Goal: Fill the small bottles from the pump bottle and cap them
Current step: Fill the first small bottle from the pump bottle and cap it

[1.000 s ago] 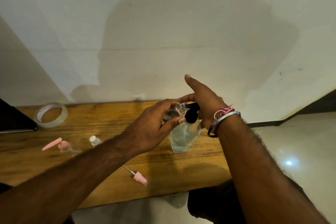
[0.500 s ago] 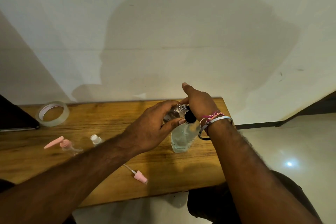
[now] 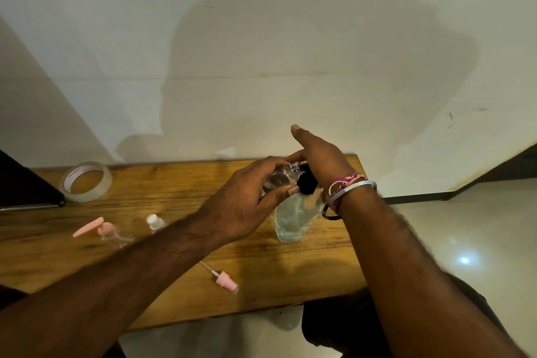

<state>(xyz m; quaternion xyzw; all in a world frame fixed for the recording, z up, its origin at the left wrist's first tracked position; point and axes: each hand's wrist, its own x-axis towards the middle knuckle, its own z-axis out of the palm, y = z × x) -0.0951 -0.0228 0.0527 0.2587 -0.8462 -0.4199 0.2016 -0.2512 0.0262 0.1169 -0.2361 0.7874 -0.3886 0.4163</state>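
Note:
A clear pump bottle (image 3: 293, 218) with a black pump head (image 3: 306, 183) stands on the wooden table (image 3: 174, 285), right of centre. My left hand (image 3: 241, 203) holds a small clear bottle (image 3: 280, 176) tilted, its open mouth up against the pump's spout. My right hand (image 3: 318, 160) rests on top of the pump head, palm down, thumb lifted. A small bottle with a pink pump top (image 3: 109, 231) and another with a clear cap (image 3: 155, 222) stand at the left. A loose pink spray cap with its tube (image 3: 225, 282) lies near the front edge.
A roll of clear tape (image 3: 85, 182) lies at the back left, beside a dark flat object (image 3: 23, 186) at the left edge. A white wall rises right behind the table. The table ends just right of the pump bottle; pale floor lies beyond.
My right hand pressed down on the pump head half a second ago and has come back up. The left hand kept the small bottle at the spout.

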